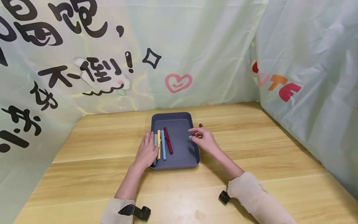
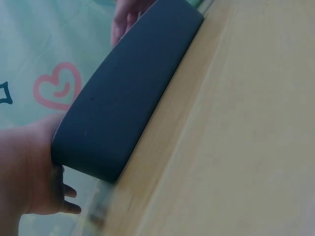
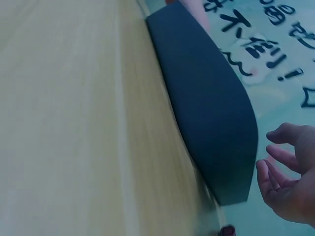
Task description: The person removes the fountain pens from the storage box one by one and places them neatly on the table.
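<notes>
A dark grey tray (image 1: 180,155) lies on the table, its outer wall (image 2: 123,93) filling much of the left wrist view. Side by side in its left half are a grey-green pen (image 1: 155,140), a yellow pen (image 1: 158,140), a light blue pen (image 1: 163,146) and a dark red pen (image 1: 168,140). My left hand (image 1: 146,152) is at the tray's left rim, fingers extended, partly covering the grey-green pen. Over the right rim hovers my right hand (image 1: 205,140), fingers loosely bent and apart, with nothing between them. Another red pen (image 1: 200,125) shows beyond it, partly hidden.
The wooden table (image 1: 95,146) extends around the tray. Printed fabric (image 1: 218,56) hangs along its back and sides. Each sleeve carries a black wrist camera, the left one (image 1: 145,213) and the right one (image 1: 224,197), both low over the table's near part.
</notes>
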`<state>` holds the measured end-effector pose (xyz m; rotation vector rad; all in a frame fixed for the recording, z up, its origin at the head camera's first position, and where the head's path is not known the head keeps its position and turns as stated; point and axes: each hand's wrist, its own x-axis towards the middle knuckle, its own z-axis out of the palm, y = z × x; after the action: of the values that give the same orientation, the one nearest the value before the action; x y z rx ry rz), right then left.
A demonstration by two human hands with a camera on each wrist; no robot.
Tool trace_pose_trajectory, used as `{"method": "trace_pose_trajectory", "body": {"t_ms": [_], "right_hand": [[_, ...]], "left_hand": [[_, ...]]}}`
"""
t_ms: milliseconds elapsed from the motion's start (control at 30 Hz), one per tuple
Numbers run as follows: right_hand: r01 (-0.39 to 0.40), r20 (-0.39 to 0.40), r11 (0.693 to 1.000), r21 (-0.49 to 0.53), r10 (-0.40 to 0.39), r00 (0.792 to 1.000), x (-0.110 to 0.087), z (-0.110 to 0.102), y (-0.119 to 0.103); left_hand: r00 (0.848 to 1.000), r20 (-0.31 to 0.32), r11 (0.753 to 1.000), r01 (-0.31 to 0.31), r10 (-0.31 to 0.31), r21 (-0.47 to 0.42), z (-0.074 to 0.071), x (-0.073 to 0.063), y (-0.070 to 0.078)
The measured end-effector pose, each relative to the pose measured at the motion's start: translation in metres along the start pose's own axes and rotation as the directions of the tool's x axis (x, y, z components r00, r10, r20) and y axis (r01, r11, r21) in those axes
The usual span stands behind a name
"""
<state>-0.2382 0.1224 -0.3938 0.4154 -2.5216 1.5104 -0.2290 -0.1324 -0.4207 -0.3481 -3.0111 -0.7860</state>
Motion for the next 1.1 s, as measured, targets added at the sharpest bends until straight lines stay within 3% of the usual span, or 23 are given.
{"method": "trace_pose_trajectory", "body": {"t_ms": [500, 800, 1100], "right_hand": [[0.029, 0.237, 0.990, -0.138, 0.005, 0.971, 0.022, 0.042, -0.024], [0.000, 0.295, 0.985, -0.171, 0.051, 0.954, 0.032, 0.064, -0.029], [0.013, 0.306, 0.966, -0.259, 0.070, 0.950, 0.038, 0.077, -0.022]], "left_hand": [[0.997, 0.020, 0.997, 0.073, -0.073, -0.036, 0.000, 0.004, 0.001], [0.995, 0.045, 0.995, 0.088, -0.086, -0.048, -0.001, 0.005, 0.002], [0.997, 0.037, 0.996, 0.074, -0.073, -0.046, -0.001, 0.005, 0.001]]}}
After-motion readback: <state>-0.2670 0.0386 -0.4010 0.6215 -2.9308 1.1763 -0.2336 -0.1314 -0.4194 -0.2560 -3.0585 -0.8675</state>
